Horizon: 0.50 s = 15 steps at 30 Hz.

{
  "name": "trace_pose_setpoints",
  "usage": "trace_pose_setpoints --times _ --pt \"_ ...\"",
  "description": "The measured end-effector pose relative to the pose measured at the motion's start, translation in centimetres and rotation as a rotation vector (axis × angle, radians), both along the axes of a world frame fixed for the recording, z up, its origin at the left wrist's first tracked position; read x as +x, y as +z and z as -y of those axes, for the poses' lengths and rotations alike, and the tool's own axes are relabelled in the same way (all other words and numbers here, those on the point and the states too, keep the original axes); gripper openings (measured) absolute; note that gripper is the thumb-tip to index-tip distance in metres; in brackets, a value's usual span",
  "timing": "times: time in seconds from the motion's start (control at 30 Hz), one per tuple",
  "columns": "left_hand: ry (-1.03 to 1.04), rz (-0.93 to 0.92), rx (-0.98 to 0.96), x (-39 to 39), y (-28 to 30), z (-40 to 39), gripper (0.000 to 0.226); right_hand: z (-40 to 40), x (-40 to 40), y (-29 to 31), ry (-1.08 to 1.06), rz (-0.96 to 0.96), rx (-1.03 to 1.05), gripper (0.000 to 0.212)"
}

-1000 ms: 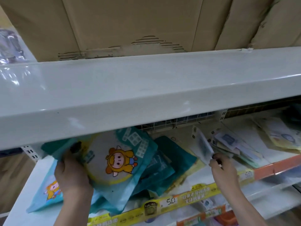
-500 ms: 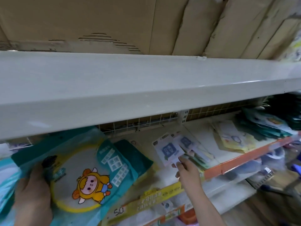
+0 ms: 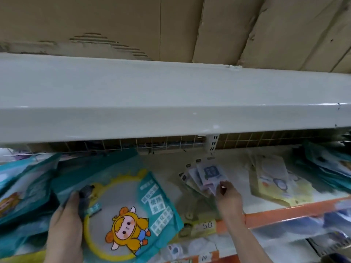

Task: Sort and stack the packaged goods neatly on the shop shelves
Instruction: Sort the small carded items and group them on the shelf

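Observation:
My left hand grips the left edge of a teal packet with a yellow ring and a cartoon child in an orange hood; it is held tilted over the shelf's left part. More teal packets lie stacked to its left. My right hand pinches the lower corner of a pale lilac packet with a blue square, the top one of a small fanned pile on the white shelf.
A wide grey upper shelf overhangs the working shelf, with cardboard above it. Yellowish flat packets and a dark teal pile lie to the right. Orange and yellow price strips run along the front edge; a lower shelf sits beneath.
The view has swung left and nearer. My right hand reached into the shelf and took hold of the lilac packet's corner. My left hand keeps the teal packet, which has shifted rightward in view.

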<state>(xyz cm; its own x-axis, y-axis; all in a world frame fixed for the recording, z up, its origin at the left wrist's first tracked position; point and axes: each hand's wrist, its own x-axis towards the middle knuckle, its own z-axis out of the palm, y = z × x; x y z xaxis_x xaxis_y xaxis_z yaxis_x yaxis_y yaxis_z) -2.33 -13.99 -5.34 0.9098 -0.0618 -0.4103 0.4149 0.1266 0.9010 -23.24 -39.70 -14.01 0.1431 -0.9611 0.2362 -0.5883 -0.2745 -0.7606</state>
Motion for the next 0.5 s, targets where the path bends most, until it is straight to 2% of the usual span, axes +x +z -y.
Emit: trace_pose_setpoints --times 0.1,0.2,0.3,0.4,0.5 --pt "-0.085 0.033 0.057 -3.8 0.3 1.4 0.031 1.4 -1.1 -0.5 0.097 -0.086 -0.006 0.014" --pt "-0.071 -0.006 0.071 -5.3 -0.3 3.1 0.049 2.4 -2.4 -0.7 0.192 -0.125 0.01 0.014" --pt "-0.117 -0.042 0.034 -6.5 0.0 5.0 0.03 2.9 -3.6 -0.4 0.205 -0.121 0.008 0.011" --pt "-0.148 -0.022 0.076 -8.2 1.8 7.2 0.024 2.8 -4.7 0.5 0.215 -0.053 0.052 0.011" --pt "-0.194 0.033 0.079 -8.7 1.2 9.3 0.027 2.1 -5.5 2.2 0.309 0.079 0.218 0.016"
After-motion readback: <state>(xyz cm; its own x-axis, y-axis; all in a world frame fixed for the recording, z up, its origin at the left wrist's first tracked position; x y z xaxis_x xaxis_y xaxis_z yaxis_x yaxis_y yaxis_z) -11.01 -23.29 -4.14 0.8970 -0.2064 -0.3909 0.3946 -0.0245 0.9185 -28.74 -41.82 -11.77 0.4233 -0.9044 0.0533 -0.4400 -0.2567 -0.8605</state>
